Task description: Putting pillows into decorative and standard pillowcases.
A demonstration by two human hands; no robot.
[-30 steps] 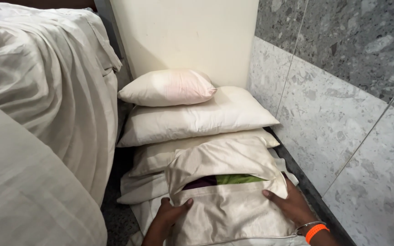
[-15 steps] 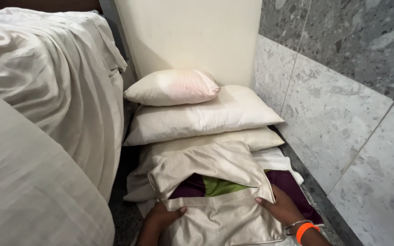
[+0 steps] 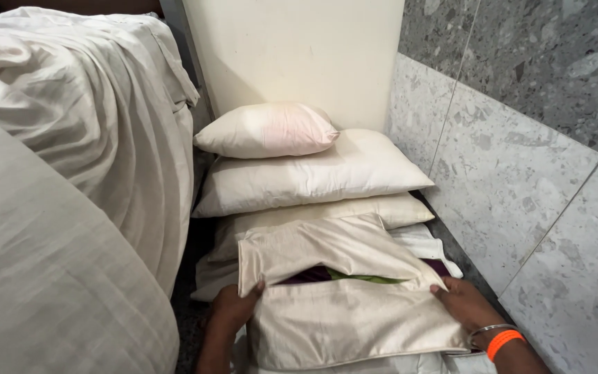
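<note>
Grey speckled stone tiles (image 3: 520, 173) line the right side of a narrow gap beside a bed draped in a cream sheet (image 3: 84, 138). A stack of pale pillows (image 3: 299, 173) lies against a cream panel (image 3: 292, 48) at the far end of the gap.

Nearest the camera, a beige pillowcase (image 3: 347, 318) lies flat on top of the stack's near end, its opening flap (image 3: 327, 249) folded over. A purple and green insert (image 3: 340, 275) shows in the slit under the flap.

The left hand (image 3: 233, 308) pinches the left corner of the opening, fingers curled on the fabric. The right hand (image 3: 461, 301), wearing a metal bangle and an orange wristband (image 3: 503, 341), grips the right corner of the opening in the same manner.

For a clean result, both corners are best held level and pulled evenly, keeping the flap taut. Uneven tension would likely bunch the insert at one side. Seating the flap fully over the coloured cloth should leave none exposed.
</note>
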